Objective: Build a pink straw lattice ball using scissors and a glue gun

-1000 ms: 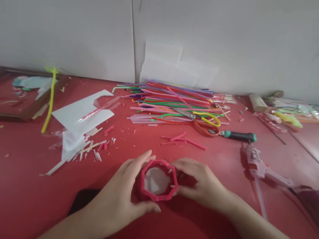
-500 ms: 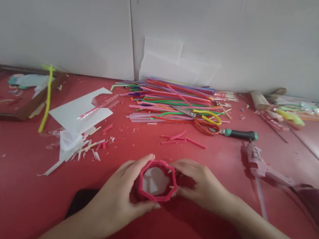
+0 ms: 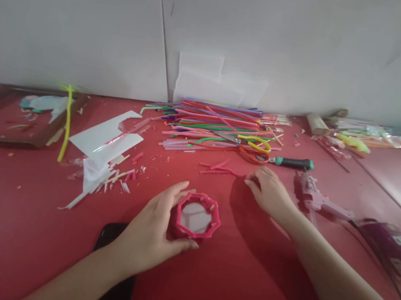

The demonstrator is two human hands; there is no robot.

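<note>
A pink, eight-sided, open-topped container (image 3: pixel 194 234) with a pale base stands upright in the left hand's (image 3: pixel 150 231) curved grip. Short pink strips (image 3: pixel 220 169) lie loosely together, one ending at the right hand (image 3: pixel 270 192).

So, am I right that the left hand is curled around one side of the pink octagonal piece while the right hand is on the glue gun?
Not quite: in the head view, the right hand is at the short pink strips, not on the glue gun. The rest stands.
</note>
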